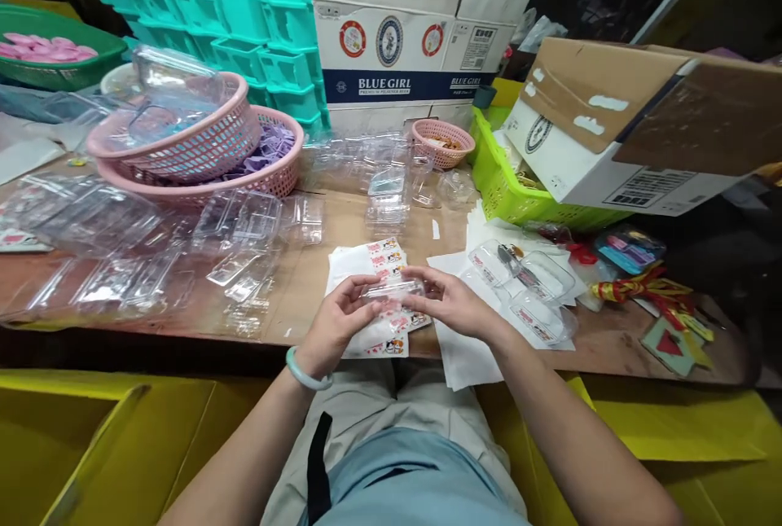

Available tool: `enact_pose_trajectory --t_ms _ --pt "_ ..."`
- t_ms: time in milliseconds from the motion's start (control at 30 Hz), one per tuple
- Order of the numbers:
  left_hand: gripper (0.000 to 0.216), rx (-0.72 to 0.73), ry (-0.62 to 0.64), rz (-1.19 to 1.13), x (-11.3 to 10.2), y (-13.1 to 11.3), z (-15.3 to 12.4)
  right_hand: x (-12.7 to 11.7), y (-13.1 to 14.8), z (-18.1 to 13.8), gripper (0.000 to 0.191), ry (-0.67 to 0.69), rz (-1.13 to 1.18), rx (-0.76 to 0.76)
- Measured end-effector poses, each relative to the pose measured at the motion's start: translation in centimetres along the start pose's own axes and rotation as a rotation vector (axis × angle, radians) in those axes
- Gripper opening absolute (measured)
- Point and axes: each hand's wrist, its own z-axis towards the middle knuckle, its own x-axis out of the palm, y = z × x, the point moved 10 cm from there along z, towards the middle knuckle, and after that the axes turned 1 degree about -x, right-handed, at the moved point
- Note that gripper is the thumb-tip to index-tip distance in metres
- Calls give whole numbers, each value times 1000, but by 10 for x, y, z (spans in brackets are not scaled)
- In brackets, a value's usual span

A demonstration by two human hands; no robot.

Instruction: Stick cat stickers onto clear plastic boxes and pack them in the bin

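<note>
Between my two hands is a small clear plastic box (pixel 394 290), held just above a sheet of printed stickers (pixel 384 247). My left hand (pixel 342 313) closes on the box's left end with thumb and fingers. At the right end, my right hand (pixel 449 302) grips it the same way. The stickers show cartoon animals and red lettering, and they lie on white paper at the table's front edge. To the right, several clear boxes bearing such stickers (pixel 538 318) rest on white sheets (pixel 455 347).
Clear plastic boxes (pixel 98 212) cover the table's left side. Pink baskets (pixel 195 143) stand behind them, one on another. A small pink basket (pixel 443 143), a green crate (pixel 507 192) and a tilted carton (pixel 623 127) are at the back right. Ribbons (pixel 648 290) lie far right.
</note>
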Motion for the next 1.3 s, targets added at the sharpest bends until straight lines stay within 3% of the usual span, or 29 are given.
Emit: enact_pose_trajectory --t_ms 100,167,233,300,367,433,500,567,633,700,800,867,933,1033,1100,1200,1300 --pt "44 25 145 81 17 -7 1 0 12 -5 61 235 49 -40" --pt "49 69 168 156 18 -12 5 -12 18 0 67 280 -68 -89" --pt "53 162 -35 324 -10 -23 15 -47 14 19 69 103 -244 -94" --pt "52 241 -370 635 -52 -40 19 -95 1 39 71 -219 -445 -37" --pt "53 175 -584 981 -83 -47 23 -131 -19 53 73 -461 -640 64" --pt "56 26 -601 1194 -99 -40 32 -146 -44 64 73 -532 -791 166" --pt "51 -24 -571 1253 -102 -33 40 -146 -61 71 68 -533 -916 221" --pt "39 33 -584 1256 -96 -35 44 -137 -59 69 60 -566 -1014 167" --pt "24 94 -597 1236 -89 -37 47 -113 -41 62 48 -588 -1015 12" --pt "11 156 -590 1186 -84 -40 46 -81 -30 54 36 -518 -907 -82" --pt "5 287 -576 1019 -75 -48 29 -37 -35 40 42 -356 -752 25" --pt "11 287 -523 830 -67 -43 9 -19 -39 28 45 -310 -637 102" --pt "21 108 -349 585 -48 -17 -8 -13 -41 18 43 -312 -395 123" --pt "36 -352 67 115 13 45 -44 -12 -43 13 45 -337 179 140" --pt "42 -529 168 -224 46 64 -64 -12 -44 15 54 -345 480 151" --pt "44 -519 21 -552 52 68 -59 -7 -43 19 55 -313 565 167" --pt "29 -398 -225 -554 30 67 -43 -17 -28 9 41 -441 198 54"
